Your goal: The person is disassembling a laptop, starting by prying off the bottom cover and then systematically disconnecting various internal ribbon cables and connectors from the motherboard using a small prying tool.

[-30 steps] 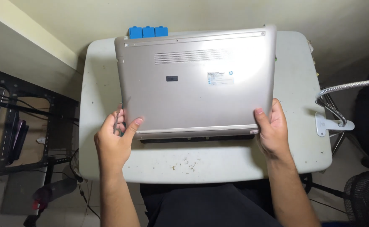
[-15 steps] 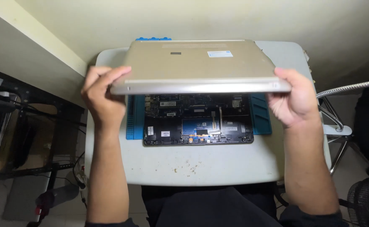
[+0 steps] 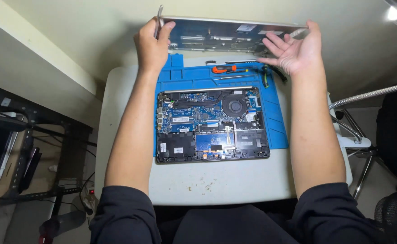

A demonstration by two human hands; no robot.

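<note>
Bottom cover (image 3: 225, 36) is up off the surface (image 3: 216, 183) at 12 o'clock, tilted with its inner side toward the camera. Left hand (image 3: 152, 43) grip is closed on the cover's left end, thumb on the inner face; right hand (image 3: 293, 52) is spread open, propping the right end, fingers not wrapped. Opened laptop (image 3: 213, 124) lies at 6 o'clock from both hands on the blue mat (image 3: 273, 122), with an orange-handled screwdriver (image 3: 223, 68) between it and the cover.

Silver laptop bottom cover (image 3: 225, 38) held raised, inner side showing.
</note>
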